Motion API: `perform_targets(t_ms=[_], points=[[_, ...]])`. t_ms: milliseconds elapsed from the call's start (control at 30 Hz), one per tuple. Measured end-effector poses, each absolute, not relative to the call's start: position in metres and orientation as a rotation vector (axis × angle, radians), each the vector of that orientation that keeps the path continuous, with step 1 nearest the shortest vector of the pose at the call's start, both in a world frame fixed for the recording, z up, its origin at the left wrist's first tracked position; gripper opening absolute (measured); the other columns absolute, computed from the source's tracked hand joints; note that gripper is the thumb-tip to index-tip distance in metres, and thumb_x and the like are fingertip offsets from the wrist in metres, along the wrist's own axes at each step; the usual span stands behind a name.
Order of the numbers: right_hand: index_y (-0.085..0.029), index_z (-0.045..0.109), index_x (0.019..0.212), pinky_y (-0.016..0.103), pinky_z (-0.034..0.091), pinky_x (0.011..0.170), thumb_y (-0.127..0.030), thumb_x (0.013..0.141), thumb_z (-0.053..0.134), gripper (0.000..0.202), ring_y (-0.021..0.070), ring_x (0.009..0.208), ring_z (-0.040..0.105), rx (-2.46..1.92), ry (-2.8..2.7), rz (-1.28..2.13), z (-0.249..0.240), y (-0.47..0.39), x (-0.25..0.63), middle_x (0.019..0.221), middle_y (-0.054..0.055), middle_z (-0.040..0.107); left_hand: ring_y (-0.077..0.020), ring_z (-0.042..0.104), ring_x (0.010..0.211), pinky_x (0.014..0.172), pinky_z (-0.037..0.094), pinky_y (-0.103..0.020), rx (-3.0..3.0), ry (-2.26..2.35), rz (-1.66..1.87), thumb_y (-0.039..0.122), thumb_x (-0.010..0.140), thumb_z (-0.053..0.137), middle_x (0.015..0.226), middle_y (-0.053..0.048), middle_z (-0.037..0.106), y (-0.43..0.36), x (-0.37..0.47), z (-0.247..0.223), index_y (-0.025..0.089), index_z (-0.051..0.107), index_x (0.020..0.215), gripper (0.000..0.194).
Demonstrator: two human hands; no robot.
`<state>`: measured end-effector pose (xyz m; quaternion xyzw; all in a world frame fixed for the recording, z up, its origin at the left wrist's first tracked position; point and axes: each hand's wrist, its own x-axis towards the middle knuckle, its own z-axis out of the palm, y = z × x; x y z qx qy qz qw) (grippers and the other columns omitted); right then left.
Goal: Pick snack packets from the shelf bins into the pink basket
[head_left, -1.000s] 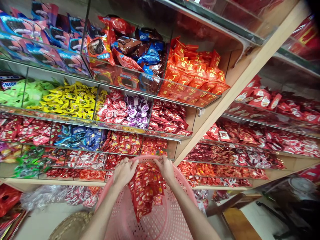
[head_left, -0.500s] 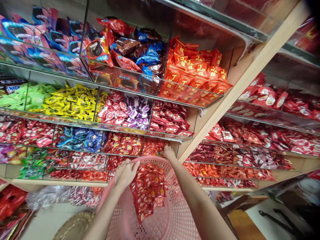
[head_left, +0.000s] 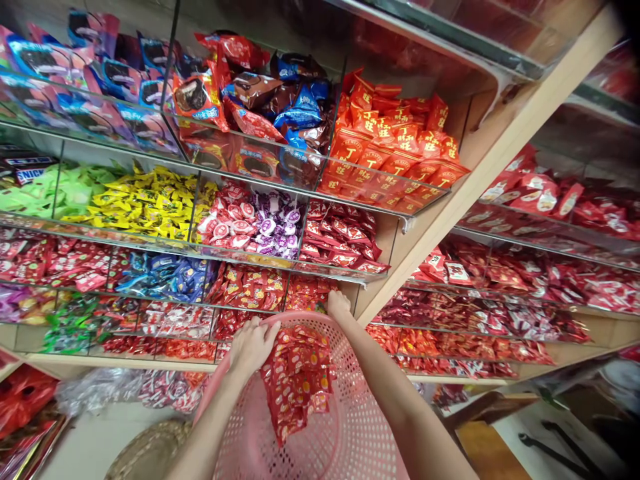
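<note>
Clock positions are being taken around the basket (head_left: 355, 400). The left hand (head_left: 254, 343) is gripping the basket's rim at 11 o'clock and is remaining there through all three frames. The right hand (head_left: 340, 305) is showing the change: one second ago it was holding the rim near 1 o'clock; it is now reaching beyond the rim at 1 o'clock, at the 3 o'clock end of the red sachets (head_left: 307, 291) on the shelf (head_left: 120, 363). It is keeping the same place as half a second ago. Its fingertips are curling out of sight, so whether they are closing on a sachet cannot be told. The two hands are standing apart.

The red packets (head_left: 295, 387) are lying inside the basket, against the 12 o'clock wall and trailing towards 6 o'clock, as before. They are showing small orange and pale pictures; their print is too small to read.

Legible writing is appearing as follows. At 1 o'clock, the orange bags (head_left: 395, 157) are carrying the characters 丁 and 旺 in yellow. At 10 o'clock, a dark wrapper (head_left: 33, 175) is showing the letters "SNICK". At 12 o'clock, the purple sweets (head_left: 275, 223) are bearing white labels whose marks are too small to read.
</note>
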<state>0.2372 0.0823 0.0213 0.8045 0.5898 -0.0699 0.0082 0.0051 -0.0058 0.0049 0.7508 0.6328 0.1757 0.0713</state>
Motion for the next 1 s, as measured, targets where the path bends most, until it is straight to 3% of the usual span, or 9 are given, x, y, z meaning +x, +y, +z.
perform_targets(t_ms=[133,233,333,467,600,700,867,933,1000], points=[[-0.014,0.057,0.093,0.028,0.039,0.071,-0.022,0.078,0.045,0.021,0.0212,0.090,0.055,2.582,1.922,-0.094,0.042,0.064,0.249,0.094,0.016,0.059,-0.0163,0.049,0.081,0.072,0.033,-0.028,2.251,1.903,0.531,0.055,0.080,0.012,0.084,-0.006,0.054,-0.005,0.005,0.005,0.021,0.064,0.078,0.062],[-0.017,0.057,0.081,0.027,0.039,0.064,-0.030,0.079,0.044,0.019,0.0187,0.075,0.057,2.720,2.209,-0.121,0.052,0.042,0.258,0.077,0.009,0.061,-0.0169,0.049,0.082,0.073,0.033,-0.029,2.245,1.915,0.541,0.056,0.079,0.012,0.085,-0.006,0.054,-0.005,0.005,0.004,0.021,0.064,0.078,0.062],[-0.017,0.053,0.069,0.024,0.039,0.054,-0.041,0.075,0.048,0.025,0.0138,0.057,0.054,2.824,2.620,-0.821,0.054,0.015,0.260,0.058,0.001,0.057,-0.0173,0.049,0.082,0.073,0.032,-0.029,2.234,1.921,0.534,0.057,0.079,0.012,0.087,-0.007,0.054,-0.005,0.005,0.003,0.021,0.065,0.078,0.063],[-0.016,0.054,0.073,0.021,0.040,0.051,-0.044,0.067,0.058,0.029,0.0099,0.053,0.053,2.756,2.535,-2.067,0.048,-0.020,0.252,0.060,0.000,0.059,-0.0177,0.048,0.083,0.073,0.032,-0.030,2.225,1.921,0.522,0.057,0.078,0.012,0.088,-0.007,0.054,-0.004,0.006,0.003,0.020,0.065,0.078,0.064],[-0.016,0.054,0.076,0.018,0.039,0.048,-0.039,0.065,0.063,0.027,0.0087,0.052,0.055,2.692,2.145,-2.706,0.040,-0.043,0.237,0.062,-0.001,0.060,-0.0176,0.048,0.082,0.073,0.033,-0.030,2.208,1.917,0.498,0.057,0.078,0.013,0.084,-0.008,0.053,-0.003,0.007,0.002,0.020,0.065,0.078,0.064],[-0.018,0.050,0.078,0.019,0.041,0.048,-0.038,0.066,0.062,0.026,0.0113,0.057,0.059,2.618,1.962,-2.969,0.035,-0.054,0.226,0.068,-0.001,0.059,-0.0180,0.049,0.083,0.073,0.034,-0.030,2.206,1.918,0.506,0.057,0.078,0.013,0.085,-0.007,0.054,-0.002,0.007,0.001,0.020,0.064,0.077,0.064],[-0.022,0.046,0.081,0.030,0.048,0.064,-0.036,0.074,0.053,0.017,0.0171,0.075,0.061,2.707,2.167,-2.868,0.029,-0.073,0.210,0.077,0.000,0.058,-0.0182,0.049,0.082,0.075,0.034,-0.031,2.210,1.907,0.510,0.057,0.078,0.014,0.084,-0.007,0.054,-0.002,0.006,0.002,0.020,0.065,0.076,0.062],[-0.021,0.048,0.082,0.034,0.048,0.071,-0.034,0.076,0.051,0.015,0.0188,0.085,0.059,2.823,2.418,-2.510,0.029,-0.083,0.206,0.090,0.004,0.059,-0.0180,0.049,0.082,0.075,0.034,-0.031,2.201,1.904,0.507,0.057,0.078,0.015,0.084,-0.008,0.055,-0.002,0.006,0.003,0.020,0.065,0.077,0.062],[-0.020,0.052,0.081,0.036,0.045,0.080,-0.032,0.076,0.051,0.013,0.0205,0.097,0.054,2.920,2.717,-1.925,0.029,-0.094,0.202,0.106,0.009,0.055,-0.0181,0.049,0.083,0.075,0.034,-0.031,2.198,1.903,0.504,0.057,0.078,0.015,0.084,-0.008,0.055,-0.002,0.006,0.004,0.020,0.065,0.077,0.062]])
